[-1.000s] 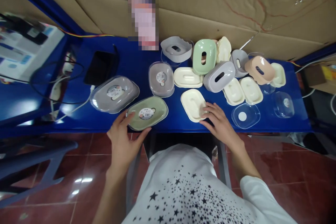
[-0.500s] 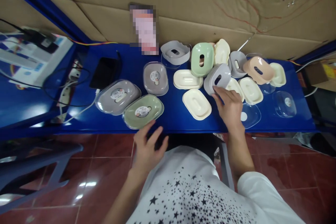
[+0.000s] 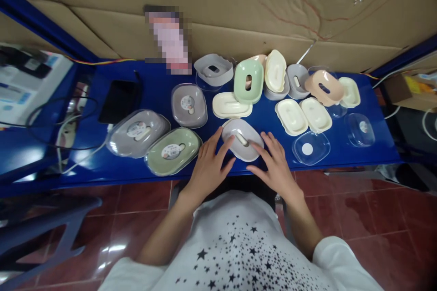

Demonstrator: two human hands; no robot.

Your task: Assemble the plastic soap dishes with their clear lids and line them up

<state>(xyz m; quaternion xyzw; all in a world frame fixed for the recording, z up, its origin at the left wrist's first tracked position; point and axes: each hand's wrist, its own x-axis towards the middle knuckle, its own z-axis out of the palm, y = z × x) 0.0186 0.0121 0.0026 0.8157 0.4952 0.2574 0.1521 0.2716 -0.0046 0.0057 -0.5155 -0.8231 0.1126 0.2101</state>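
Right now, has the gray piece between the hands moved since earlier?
Yes: the gray piece moved left toward the black device, nearer the table's front edge.

Looks like a small workshop or packing station, judging by the blue tabletop (image 3: 382,150) crowded across mid-frame with many similar plastic containers (image 3: 174,151) and loose clear lids (image 3: 311,148), the cardboard sheeting (image 3: 225,13) along the top, the blue post (image 3: 48,21) at upper left, the carton (image 3: 398,92) at right and the red tiled floor (image 3: 368,218) below.
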